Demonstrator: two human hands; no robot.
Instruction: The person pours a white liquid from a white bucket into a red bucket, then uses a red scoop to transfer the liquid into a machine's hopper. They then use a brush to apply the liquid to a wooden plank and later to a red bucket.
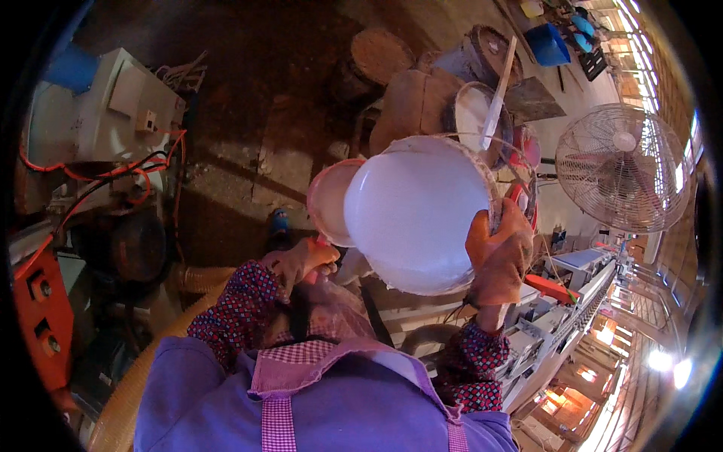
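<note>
A large round bucket (491, 178), filled with a smooth white substance (418, 215), is in front of me. My right hand (501, 252), in a worn orange-brown glove, is closed over its right rim. To the bucket's left, partly hidden behind it, is a smaller red-rimmed container (322, 202) with a pale inside. My left hand (300, 264), gloved too, is closed at that container's near edge. Red shows above and below its fingers, and I cannot make out whether this is a handle or the rim.
Beyond the bucket stand a second container (471, 113) with a long pale stick (498, 98) across it and dirty drums (380, 56). A caged fan (623, 167) is at right, above a long machine (580, 260). At left are a grey cabinet (124, 105) and orange cables (75, 172).
</note>
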